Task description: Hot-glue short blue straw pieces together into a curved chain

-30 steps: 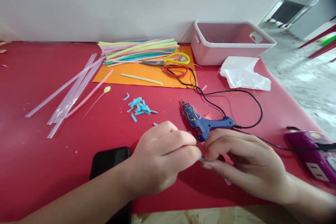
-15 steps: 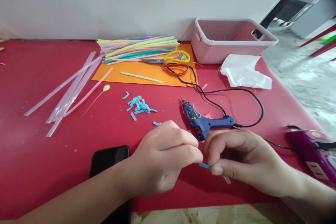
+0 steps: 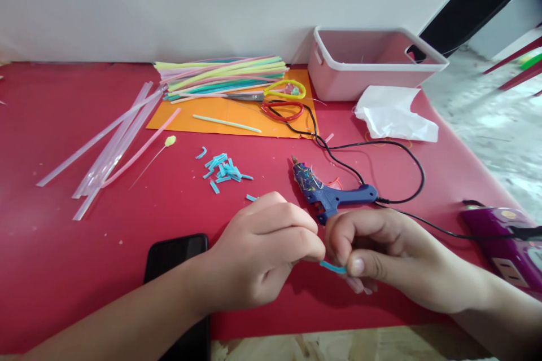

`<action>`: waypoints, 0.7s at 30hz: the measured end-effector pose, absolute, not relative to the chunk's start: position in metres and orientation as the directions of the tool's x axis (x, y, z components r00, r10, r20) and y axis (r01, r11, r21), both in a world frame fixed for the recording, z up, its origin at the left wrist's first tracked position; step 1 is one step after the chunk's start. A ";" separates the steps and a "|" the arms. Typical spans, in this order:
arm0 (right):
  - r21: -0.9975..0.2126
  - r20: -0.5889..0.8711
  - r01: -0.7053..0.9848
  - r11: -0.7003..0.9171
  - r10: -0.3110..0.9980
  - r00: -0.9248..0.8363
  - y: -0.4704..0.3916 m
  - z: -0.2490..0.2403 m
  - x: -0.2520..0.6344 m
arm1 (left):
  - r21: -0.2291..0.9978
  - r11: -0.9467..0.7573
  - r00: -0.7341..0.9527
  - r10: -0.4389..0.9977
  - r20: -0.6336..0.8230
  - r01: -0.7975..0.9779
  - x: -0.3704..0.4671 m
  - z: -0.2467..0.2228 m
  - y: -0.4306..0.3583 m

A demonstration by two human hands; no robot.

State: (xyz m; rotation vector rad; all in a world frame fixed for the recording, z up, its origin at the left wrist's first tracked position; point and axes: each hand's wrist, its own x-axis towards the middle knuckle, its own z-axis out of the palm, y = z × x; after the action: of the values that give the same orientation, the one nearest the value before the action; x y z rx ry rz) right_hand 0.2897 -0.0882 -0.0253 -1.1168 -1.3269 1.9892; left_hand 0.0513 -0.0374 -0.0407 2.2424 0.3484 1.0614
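Observation:
Between the finger and thumb of my right hand [image 3: 385,256] a short blue pipe cleaner piece [image 3: 332,267] is pinched, slightly bent. Its left end meets the closed fingertips of my left hand [image 3: 271,254], whose thumb side is mostly hidden. Beyond the hands lies a loose pile of short blue pipe cleaner pieces [image 3: 224,169], with a single blue piece [image 3: 251,198] nearer my left knuckles. A blue glue gun [image 3: 324,194] rests just past my right fingers.
Glue sticks [image 3: 114,152] and a phone [image 3: 178,254] lie at left. Colourful pipe cleaners [image 3: 224,76] and scissors [image 3: 249,97] rest on orange paper [image 3: 178,120]. A pink bin [image 3: 351,82], white paper [image 3: 393,115], black cord [image 3: 423,175] and purple power strip [image 3: 486,225] are at right.
My right thumb has shifted slightly right and up, and more of the blue piece shows between my hands. It looks more bent. My left hand has barely moved.

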 end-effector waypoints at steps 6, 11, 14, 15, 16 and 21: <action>-0.884 -0.388 -0.042 -0.466 0.779 -0.492 -0.086 -0.027 0.284 | 0.696 -0.718 0.645 0.517 0.563 -0.032 0.051 -0.044 -0.036; -0.970 -0.131 0.205 -0.129 0.991 0.001 -0.078 -0.027 0.291 | 0.846 -0.532 0.554 0.718 0.422 0.044 0.049 -0.040 -0.035; -0.622 0.250 0.757 0.202 0.967 -0.053 -0.072 -0.027 0.305 | 0.968 -0.248 0.440 0.873 0.208 0.033 0.049 -0.038 -0.033; -0.446 0.281 0.856 0.261 0.949 -0.143 -0.070 -0.029 0.310 | 0.992 -0.127 0.403 0.907 0.120 -0.010 0.050 -0.039 -0.031; -0.313 0.270 0.902 0.296 0.939 -0.215 -0.069 -0.031 0.314 | 0.998 -0.011 0.373 0.927 0.034 -0.064 0.050 -0.039 -0.030; -0.157 0.112 0.914 0.375 0.926 -0.360 -0.064 -0.047 0.321 | 0.879 0.366 0.383 0.892 -0.239 -0.304 0.052 -0.039 -0.022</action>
State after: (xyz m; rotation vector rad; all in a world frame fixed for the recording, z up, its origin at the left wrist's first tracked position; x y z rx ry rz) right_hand 0.3208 -0.0640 -0.0469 -1.6590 -2.4490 0.0995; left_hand 0.0516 -0.0218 -0.0394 0.8550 0.8306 0.8944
